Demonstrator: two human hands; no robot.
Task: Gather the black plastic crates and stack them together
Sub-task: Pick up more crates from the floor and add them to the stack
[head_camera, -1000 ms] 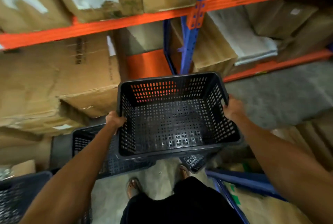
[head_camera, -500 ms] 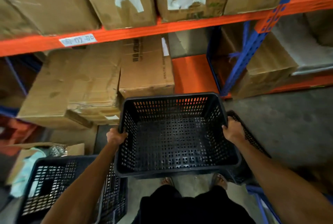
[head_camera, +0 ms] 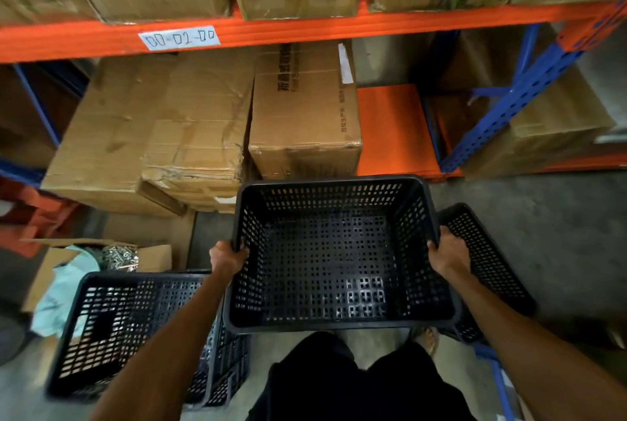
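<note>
I hold an empty black perforated plastic crate (head_camera: 334, 251) level in front of my body, above the floor. My left hand (head_camera: 225, 259) grips its left rim and my right hand (head_camera: 448, 256) grips its right rim. A second black crate (head_camera: 112, 329) stands on the floor at the lower left, partly hidden by my left forearm; it looks like more than one crate nested. A third black crate (head_camera: 485, 261) lies on the floor to the right, mostly behind the held crate and my right arm.
An orange and blue shelving rack (head_camera: 305, 30) loaded with cardboard boxes (head_camera: 190, 135) runs across the front. An open carton (head_camera: 101, 258) with cloth and metal parts sits on the floor at left. Grey concrete floor (head_camera: 543, 217) spreads to the right. My feet are below the held crate.
My view has swung left along the rack with the crate held in both hands. The floor crates at lower left have come further into view, and the crate at right now shows beside the held one.
</note>
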